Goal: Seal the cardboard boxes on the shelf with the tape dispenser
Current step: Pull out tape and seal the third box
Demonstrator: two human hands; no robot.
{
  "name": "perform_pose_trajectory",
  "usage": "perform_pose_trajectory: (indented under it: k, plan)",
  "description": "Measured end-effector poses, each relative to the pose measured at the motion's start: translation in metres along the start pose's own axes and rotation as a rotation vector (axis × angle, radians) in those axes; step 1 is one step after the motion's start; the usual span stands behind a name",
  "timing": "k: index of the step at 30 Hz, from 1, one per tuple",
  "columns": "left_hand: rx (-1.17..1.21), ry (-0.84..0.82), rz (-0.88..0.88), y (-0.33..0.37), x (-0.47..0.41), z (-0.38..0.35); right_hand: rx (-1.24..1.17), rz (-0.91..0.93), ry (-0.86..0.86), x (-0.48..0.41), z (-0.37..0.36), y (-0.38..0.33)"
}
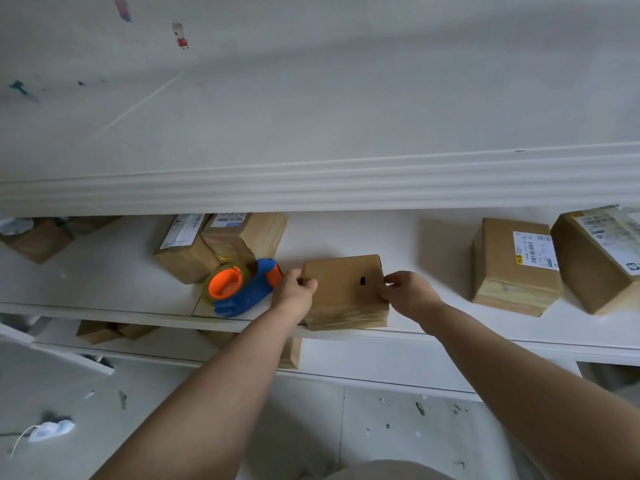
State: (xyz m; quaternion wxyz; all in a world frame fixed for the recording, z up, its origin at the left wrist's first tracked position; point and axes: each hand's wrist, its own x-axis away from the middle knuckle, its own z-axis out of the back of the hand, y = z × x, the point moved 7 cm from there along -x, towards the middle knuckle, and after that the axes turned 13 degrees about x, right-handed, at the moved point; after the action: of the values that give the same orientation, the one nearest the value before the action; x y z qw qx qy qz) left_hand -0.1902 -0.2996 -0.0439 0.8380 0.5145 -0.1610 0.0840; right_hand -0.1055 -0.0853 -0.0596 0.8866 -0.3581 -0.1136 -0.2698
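Brown cardboard makes the middle box [343, 289], which sits at the near edge of the white shelf [104, 271]. The left hand [298, 289] holds its left edge with fingers curled over the top. The right hand [408, 292] pinches its right edge. The box has a small dark mark on top, and shiny clear tape runs along its near side.

The blue and orange tape dispenser [242, 289] lies on the shelf just left of the box, close beside the left hand. No hand holds it. Right behind it, two labelled boxes [187, 258] lean together. They crowd the far left side of the dispenser.

To the right, well apart from the middle box, stand a box with a white label [512, 268] and a tilted box [595, 258]. Another box [38, 240] sits at the far left end. More boxes [100, 332] rest on the lower shelf. A white mask-like thing [50, 431] lies on the floor. Little stickers [180, 35] are on the wall above.
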Motion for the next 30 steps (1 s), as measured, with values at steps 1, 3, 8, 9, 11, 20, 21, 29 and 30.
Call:
perform_pose_trajectory:
  k: [1, 3, 8, 9, 11, 20, 21, 29, 30]
  plan:
    - [-0.022, 0.01, -0.035, 0.003, -0.002, 0.005, 0.034, -0.016, 0.077, 0.001, 0.005, -0.003]
    - [-0.11, 0.089, -0.14, 0.012, -0.006, 0.021, 0.018, -0.006, 0.242, 0.004, 0.013, -0.015]
    - [-0.434, 0.272, -0.253, 0.012, -0.02, 0.072, -0.104, 0.171, 0.25, 0.012, 0.003, -0.07]
    - [-0.513, 0.3, -0.243, 0.007, -0.024, 0.083, -0.097, 0.189, 0.226, 0.014, -0.003, -0.079]
    - [-0.671, 0.287, -0.219, -0.005, -0.033, 0.097, -0.085, 0.203, 0.18, 0.019, -0.017, -0.09]
    - [-0.842, 0.037, -0.176, -0.047, -0.058, 0.108, -0.094, 0.174, 0.221, 0.034, -0.034, -0.1]
    - [-0.857, 0.025, -0.178, -0.048, -0.061, 0.11, -0.087, 0.175, 0.229, 0.037, -0.033, -0.101]
    - [-0.968, -0.071, -0.331, -0.044, -0.054, 0.117, -0.083, 0.167, 0.225, 0.043, -0.044, -0.108]
    - [-0.932, -0.089, -0.315, -0.044, -0.053, 0.122, -0.082, 0.169, 0.222, 0.042, -0.046, -0.11]
